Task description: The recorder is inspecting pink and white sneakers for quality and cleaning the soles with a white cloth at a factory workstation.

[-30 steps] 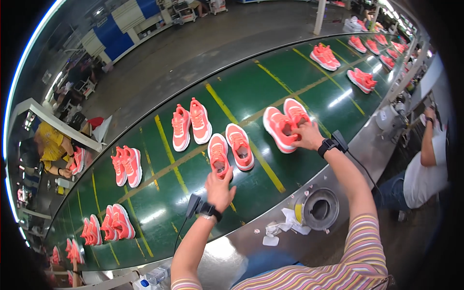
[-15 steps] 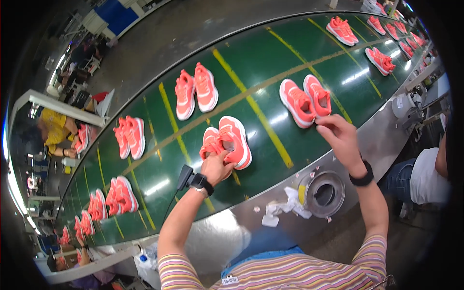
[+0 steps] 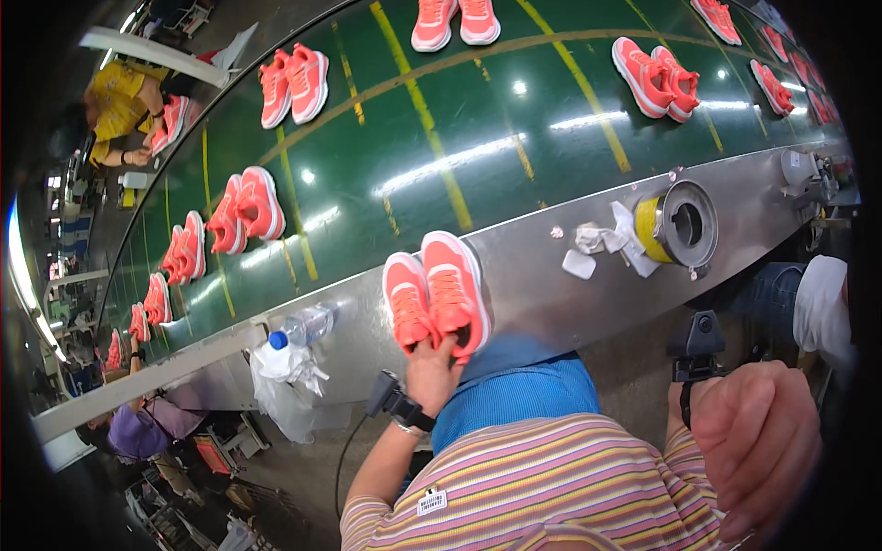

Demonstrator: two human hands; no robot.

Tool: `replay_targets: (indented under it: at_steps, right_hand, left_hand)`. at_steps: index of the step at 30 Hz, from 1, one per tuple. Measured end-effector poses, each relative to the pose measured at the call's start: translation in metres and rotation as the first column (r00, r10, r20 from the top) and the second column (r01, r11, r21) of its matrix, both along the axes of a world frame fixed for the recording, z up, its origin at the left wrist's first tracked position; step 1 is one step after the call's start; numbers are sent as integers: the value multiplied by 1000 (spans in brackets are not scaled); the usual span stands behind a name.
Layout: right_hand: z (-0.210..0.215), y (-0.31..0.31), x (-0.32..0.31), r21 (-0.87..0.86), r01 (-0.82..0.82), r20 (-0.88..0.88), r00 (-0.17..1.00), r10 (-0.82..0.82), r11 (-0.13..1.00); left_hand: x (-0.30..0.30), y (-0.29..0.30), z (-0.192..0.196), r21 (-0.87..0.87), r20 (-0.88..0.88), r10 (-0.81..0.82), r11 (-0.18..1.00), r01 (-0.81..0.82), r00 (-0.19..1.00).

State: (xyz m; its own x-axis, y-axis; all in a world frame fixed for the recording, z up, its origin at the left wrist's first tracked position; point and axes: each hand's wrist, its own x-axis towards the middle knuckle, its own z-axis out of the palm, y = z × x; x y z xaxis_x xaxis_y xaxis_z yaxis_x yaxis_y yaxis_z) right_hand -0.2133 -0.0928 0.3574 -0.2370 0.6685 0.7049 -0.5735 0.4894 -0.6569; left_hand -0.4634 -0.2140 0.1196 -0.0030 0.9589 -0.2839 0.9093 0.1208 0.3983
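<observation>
Head view, edges: the steel ledge (image 3: 551,275) runs as a curved band between the green conveyor belt (image 3: 441,138) and the person's body; its near edge passes just under the heels of the held shoes.
Head view, open room: the belt beyond the held pair is bare green with yellow lines; the closest other pairs lie well apart, to the left and far up.
Left hand (image 3: 432,367): it holds the pair of coral shoes (image 3: 436,294) by the heels, fingers closed around them from below, and a dark wrist device sits on the forearm.
Coral shoes, place: the two stand side by side, touching, toes toward the belt, on the steel ledge just in front of the blue apron (image 3: 514,390).
Right hand (image 3: 758,441): it is very near to the camera at the lower right, fingers curled loosely, holding nothing that I can see.
Ledge, right part: a yellow tape roll (image 3: 675,225) stands there, with white paper scraps (image 3: 602,243) just beside it.
Ledge, left part: a clear plastic bottle (image 3: 303,326) with blue cap lies on its side, above a crumpled plastic bag (image 3: 285,386).
Materials: the shoes have knit mesh uppers and pale soles; the belt is glossy and mirrors the lamps; the ledge is brushed metal.
Shapes: the tape roll is a short cylinder with a dark hole; the striped shirt (image 3: 551,487) fills the lower edge.
</observation>
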Motion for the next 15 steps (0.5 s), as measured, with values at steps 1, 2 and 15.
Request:
replay_targets:
  at_steps: [1, 2, 15]
  right_hand:
    - [-2, -1, -1, 2, -7, 4, 1000, 7, 1000]
    - [-8, 9, 6, 8, -355, 43, 934, 354, 935]
    - [-334, -81, -109, -673, 406, 673, 682, 285, 618]
  left_hand:
    - [0, -13, 0, -40, 10, -24, 999, 24, 1000]
    - [3, -18, 5, 62, 9, -58, 996, 57, 998]
    - [-69, -28, -66, -412, 801, 552, 789, -456, 230]
